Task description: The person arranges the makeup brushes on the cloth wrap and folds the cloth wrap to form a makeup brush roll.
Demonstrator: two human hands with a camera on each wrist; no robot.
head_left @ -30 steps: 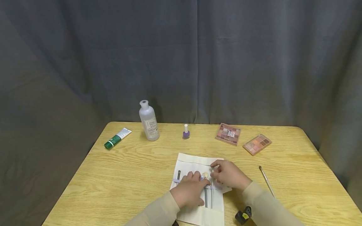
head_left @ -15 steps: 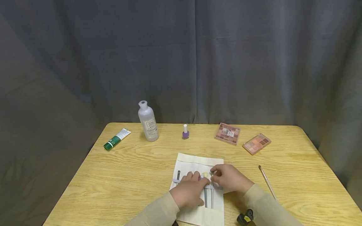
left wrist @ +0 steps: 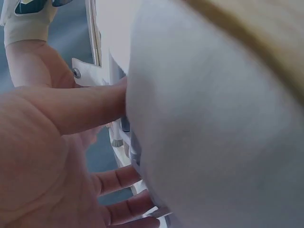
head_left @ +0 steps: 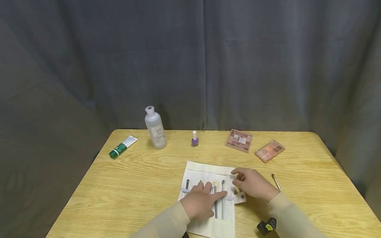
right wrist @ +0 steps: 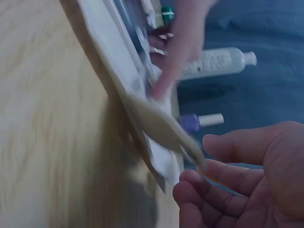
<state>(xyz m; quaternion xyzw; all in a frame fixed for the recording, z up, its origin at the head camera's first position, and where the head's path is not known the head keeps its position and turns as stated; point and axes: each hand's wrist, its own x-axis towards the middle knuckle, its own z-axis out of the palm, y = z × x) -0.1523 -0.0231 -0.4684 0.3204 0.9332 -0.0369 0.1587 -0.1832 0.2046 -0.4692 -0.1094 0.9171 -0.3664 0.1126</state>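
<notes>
A white cloth brush roll (head_left: 211,228) lies unrolled on the table. Its lilac elastic band (head_left: 228,198) crosses several makeup brushes, among them a dark-tipped one (head_left: 187,183), a cream-bristled one (head_left: 215,208) and a slim grey one (head_left: 223,210) on the right. My left hand (head_left: 200,201) rests on the roll with fingers spread, its index finger reaching across the slim brush near the band. Just off the roll's right edge, my right hand (head_left: 255,183) is loosely bent, with no brush in it. Below it a snap strap (head_left: 240,197) sticks out.
Another makeup brush (head_left: 276,182) lies right of the right hand, partly behind the sleeve. Farther back are a green-and-white tube (head_left: 123,146), a clear bottle (head_left: 156,131), a purple nail polish (head_left: 194,140) and two eyeshadow palettes (head_left: 239,140). A curtain (head_left: 190,66) hangs behind.
My right hand has let go of the slim grey brush and moved right, uncovering its head and the snap strap. My left index finger has straightened across that brush.
</notes>
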